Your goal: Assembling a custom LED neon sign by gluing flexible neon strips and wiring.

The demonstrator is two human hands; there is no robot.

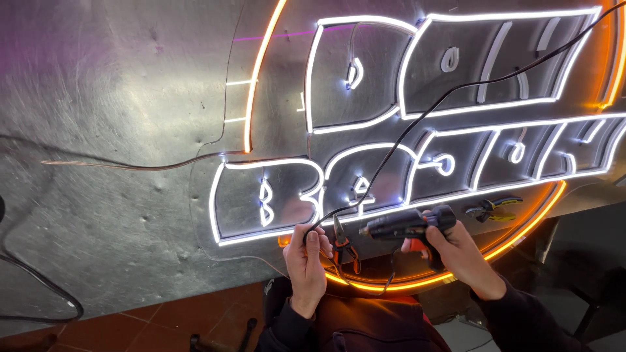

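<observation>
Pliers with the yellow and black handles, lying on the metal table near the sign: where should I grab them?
Grab the pliers by the two long handles, which point right, coming from the near right side. The jaws point left toward the hand holding the black glue gun, so stay off that end.

The lit sign [424, 117] runs past the picture's top and right edges, so its orange ring [261, 72] shows only in part. My left hand [305, 257] hides the end of the black cable [456, 91] it grips; my right hand [460, 254] covers the handle of the black tool [404, 225]. Right of that tool, the pliers [492, 208] are too small to read. Left of the sign, a dark cord [39, 283] leaves the desk [117, 130] at the picture's edge.
</observation>
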